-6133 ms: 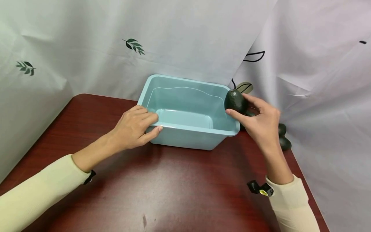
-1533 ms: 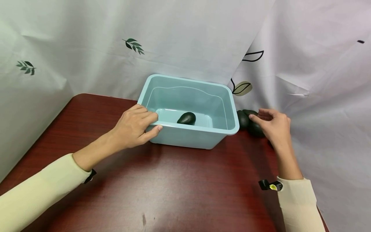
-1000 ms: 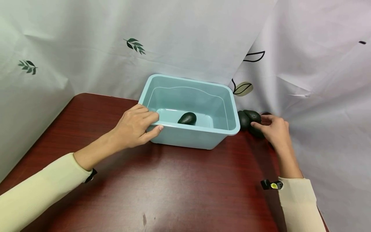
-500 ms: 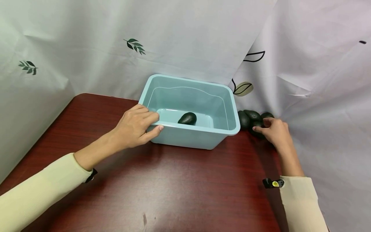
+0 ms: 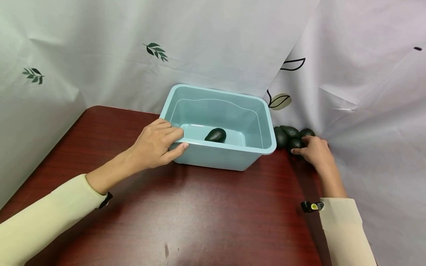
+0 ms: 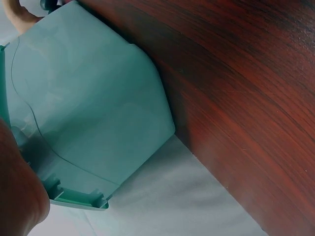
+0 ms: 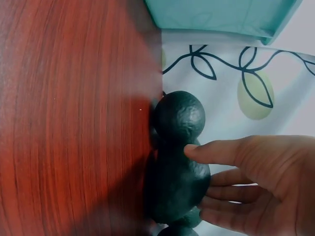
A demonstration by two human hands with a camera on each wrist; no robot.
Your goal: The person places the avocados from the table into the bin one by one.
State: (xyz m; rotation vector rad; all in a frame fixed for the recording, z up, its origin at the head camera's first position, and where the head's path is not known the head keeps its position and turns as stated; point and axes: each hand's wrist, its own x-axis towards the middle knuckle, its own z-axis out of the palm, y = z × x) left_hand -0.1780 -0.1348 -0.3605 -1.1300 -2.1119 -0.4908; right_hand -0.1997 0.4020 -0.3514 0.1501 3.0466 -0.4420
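A light blue plastic tub (image 5: 213, 157) stands on the table, one dark green avocado (image 5: 216, 135) lying on its floor. My left hand (image 5: 156, 142) grips the tub's near left rim, fingers over the edge and thumb along the outside. To the right of the tub, several dark avocados (image 5: 288, 132) lie close together. Among these, my right hand (image 5: 317, 151) holds one avocado (image 7: 177, 184) between thumb and fingers; it still lies in the cluster. In the right wrist view another round avocado (image 7: 179, 116) sits just past the thumb tip.
The reddish-brown wooden table (image 5: 199, 214) runs from the tub toward me. A pale curtain (image 5: 213, 44) with leaf prints hangs close behind the tub and along both sides. The avocados lie near the curtain at the table's right edge.
Earlier my right hand held an avocado at the tub's right rim; now one lies inside. That hand has since lowered right onto the cluster. My left hand stays on the rim.
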